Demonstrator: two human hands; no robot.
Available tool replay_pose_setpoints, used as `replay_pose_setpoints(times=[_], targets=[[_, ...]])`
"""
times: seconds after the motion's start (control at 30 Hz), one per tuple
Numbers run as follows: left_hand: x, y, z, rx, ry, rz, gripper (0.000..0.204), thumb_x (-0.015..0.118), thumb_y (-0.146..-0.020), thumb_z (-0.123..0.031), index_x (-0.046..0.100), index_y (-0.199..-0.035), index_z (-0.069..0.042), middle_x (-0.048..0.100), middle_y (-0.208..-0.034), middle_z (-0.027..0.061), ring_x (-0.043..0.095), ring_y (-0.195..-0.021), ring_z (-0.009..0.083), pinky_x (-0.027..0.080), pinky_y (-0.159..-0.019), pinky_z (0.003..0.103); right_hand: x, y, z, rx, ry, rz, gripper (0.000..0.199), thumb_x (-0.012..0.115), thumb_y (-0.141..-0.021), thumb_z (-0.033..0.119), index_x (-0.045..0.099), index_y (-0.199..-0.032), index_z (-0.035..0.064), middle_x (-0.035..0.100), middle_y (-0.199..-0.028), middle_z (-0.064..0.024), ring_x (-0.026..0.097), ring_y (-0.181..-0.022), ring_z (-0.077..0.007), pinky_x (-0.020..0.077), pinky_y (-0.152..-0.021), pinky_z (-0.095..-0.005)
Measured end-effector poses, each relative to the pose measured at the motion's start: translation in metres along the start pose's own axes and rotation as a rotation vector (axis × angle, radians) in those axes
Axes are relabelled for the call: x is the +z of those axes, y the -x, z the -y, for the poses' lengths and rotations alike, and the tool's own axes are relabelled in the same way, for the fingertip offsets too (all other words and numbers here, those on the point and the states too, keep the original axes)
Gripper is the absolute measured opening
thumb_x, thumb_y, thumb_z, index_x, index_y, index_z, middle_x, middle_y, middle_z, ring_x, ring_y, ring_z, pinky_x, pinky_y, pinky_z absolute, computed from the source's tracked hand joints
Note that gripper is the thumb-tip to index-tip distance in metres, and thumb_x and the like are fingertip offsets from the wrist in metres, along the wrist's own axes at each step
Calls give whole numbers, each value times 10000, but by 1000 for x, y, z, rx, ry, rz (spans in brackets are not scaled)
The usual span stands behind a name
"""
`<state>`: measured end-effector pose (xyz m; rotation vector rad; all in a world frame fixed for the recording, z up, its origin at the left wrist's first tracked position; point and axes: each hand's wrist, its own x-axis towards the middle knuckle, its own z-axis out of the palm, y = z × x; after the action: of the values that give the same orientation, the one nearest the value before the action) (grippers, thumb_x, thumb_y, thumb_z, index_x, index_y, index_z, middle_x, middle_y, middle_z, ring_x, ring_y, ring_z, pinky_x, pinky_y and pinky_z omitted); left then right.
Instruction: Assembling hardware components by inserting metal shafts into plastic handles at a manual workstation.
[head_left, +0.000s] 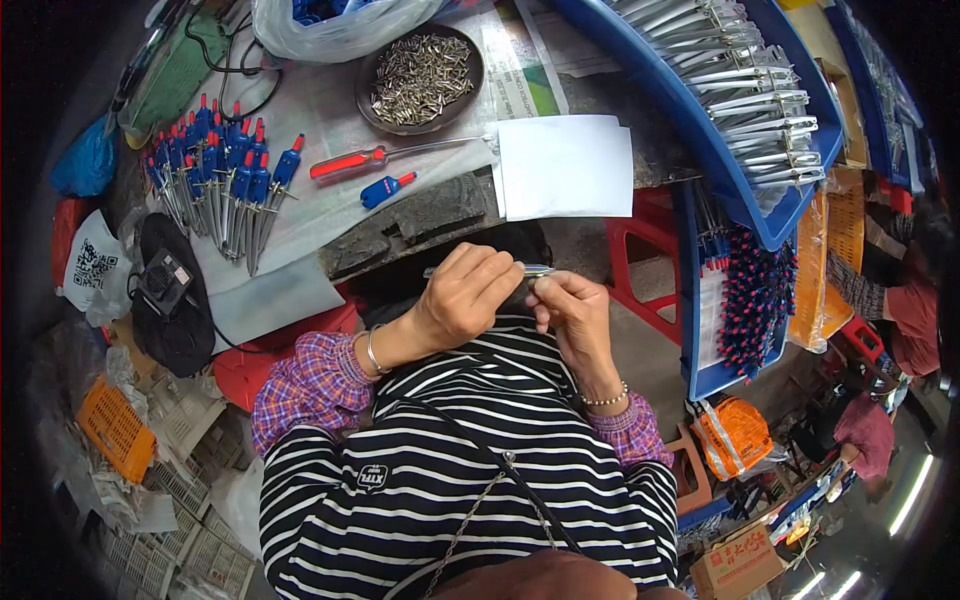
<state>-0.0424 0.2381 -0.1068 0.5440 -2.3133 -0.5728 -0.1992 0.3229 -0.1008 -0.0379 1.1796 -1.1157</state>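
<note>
My left hand (470, 295) and my right hand (577, 315) meet in front of my striped top, just off the table's near edge. Between their fingertips is a slim, shiny metal piece (538, 270), mostly covered by the fingers; it resembles the metal legs in the blue tray. Both hands are closed on it. Beyond them on the table lie a loose blue head with a red tip (385, 190) and a red-handled screwdriver (347, 163). To the left stands a cluster of drawing compasses (225, 180) with blue heads, red tips and metal legs.
A dark bowl (366, 100) holds small metal pins. White paper sheets (565, 168) lie by the table edge. At right, a blue tray (690, 130) carries metal legs above a blue crate (705, 380) of red-tipped compasses. A red stool (640, 260) stands below. Another person (865, 435) sits farther right.
</note>
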Motion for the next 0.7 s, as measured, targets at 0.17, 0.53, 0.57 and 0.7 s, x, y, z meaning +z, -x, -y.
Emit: replay_pose_setpoints(times=[0.17,0.53,0.57,0.7], targets=[[2,1,-4,34,-11,53,320,594,-597,10,608,-903,103,581,-856,180,579,-723,297,491,-613,378,-3,2,-2,-45,19,-73,91,646,-833,50,665,-818,-37,650,-715,-97,524,-501,-72,419,-440,-177],[2,6,-4,87,-70,99,375,589,-570,-12,598,-922,119,576,-883,194,577,-741,301,500,-629,384,-17,-8,-11,253,-321,76,150,602,-835,107,618,-836,-43,583,-710,-65,434,-530,-57,323,-444,-168],[1,6,-3,84,-62,96,369,588,-579,-12,598,-924,117,578,-881,193,579,-743,303,500,-628,385,-19,-9,-11,298,-370,112,157,598,-840,119,610,-839,-38,577,-712,-63,433,-528,-59,324,-444,-169],[1,4,-1,33,0,84,341,594,-597,12,601,-926,100,580,-868,186,583,-743,313,501,-629,378,-25,-11,-11,345,-472,249,175,597,-849,141,601,-850,-34,564,-717,-62,429,-517,-57,318,-435,-167]])
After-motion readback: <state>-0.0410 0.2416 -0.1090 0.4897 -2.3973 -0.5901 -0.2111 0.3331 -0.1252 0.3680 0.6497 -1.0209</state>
